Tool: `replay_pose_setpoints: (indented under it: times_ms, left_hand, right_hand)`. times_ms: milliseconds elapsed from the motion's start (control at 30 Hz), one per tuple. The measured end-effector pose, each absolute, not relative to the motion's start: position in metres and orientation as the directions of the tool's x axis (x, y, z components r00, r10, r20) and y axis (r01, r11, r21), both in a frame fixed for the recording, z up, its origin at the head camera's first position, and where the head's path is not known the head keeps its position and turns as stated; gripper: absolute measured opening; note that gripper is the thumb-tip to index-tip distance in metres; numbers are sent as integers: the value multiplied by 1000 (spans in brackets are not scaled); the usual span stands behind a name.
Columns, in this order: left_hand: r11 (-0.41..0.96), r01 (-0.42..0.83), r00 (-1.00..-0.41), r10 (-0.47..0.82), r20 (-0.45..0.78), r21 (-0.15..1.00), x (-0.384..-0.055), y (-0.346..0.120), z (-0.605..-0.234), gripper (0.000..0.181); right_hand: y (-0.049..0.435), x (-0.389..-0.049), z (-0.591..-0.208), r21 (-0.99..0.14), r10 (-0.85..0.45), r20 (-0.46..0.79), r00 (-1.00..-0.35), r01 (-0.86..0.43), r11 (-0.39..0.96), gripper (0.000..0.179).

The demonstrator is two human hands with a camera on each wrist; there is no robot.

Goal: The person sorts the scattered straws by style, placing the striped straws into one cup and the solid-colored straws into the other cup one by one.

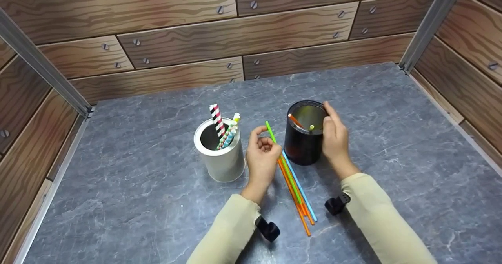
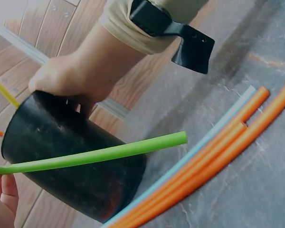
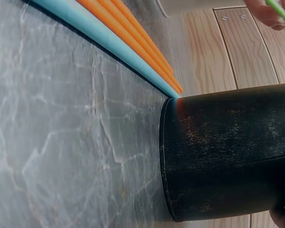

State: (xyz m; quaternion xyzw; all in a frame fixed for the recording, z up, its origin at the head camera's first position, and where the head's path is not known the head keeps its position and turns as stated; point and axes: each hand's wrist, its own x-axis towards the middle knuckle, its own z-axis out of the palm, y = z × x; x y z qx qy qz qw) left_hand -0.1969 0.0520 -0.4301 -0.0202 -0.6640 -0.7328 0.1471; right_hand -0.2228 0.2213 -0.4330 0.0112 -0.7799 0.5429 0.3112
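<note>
In the head view my left hand (image 1: 263, 154) pinches a green straw (image 1: 270, 132) between thumb and fingers. The straw slants above a blue straw (image 1: 300, 186) and several orange straws (image 1: 293, 197) lying on the table. To the right, my right hand (image 1: 336, 140) grips the side of a black can (image 1: 302, 148), one finger at its rim. The can stands upright, with an orange straw (image 1: 295, 121) and a yellow one (image 1: 311, 127) inside. From the left wrist, the green straw (image 2: 99, 154) crosses in front of the can (image 2: 76, 137).
A white can (image 1: 224, 164) stands left of my left hand, holding several patterned straws: black-striped, pink-striped (image 1: 218, 117) and blue-patterned (image 1: 229, 138). The grey marbled table (image 1: 137, 170) is bordered by wood-print walls (image 1: 188, 36).
</note>
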Motion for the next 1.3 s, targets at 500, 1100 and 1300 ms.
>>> replay_pose_setpoints:
  times_ms: [500, 1100, 1300]
  left_hand:
    - [-198, 433, -877, -319, 360, 880, -191, 50, -391, 44]
    - [-315, 667, -732, -449, 513, 676, -187, 41, -362, 42]
    - [-329, 717, -685, -497, 534, 614, -186, 36, -353, 45]
  right_hand:
    - [216, -215, -420, -849, 326, 475, -817, -329, 413, 40]
    - [221, -223, -431, -849, 332, 476, -814, -327, 416, 40]
    - [221, -222, -431, -849, 329, 477, -815, -330, 413, 40]
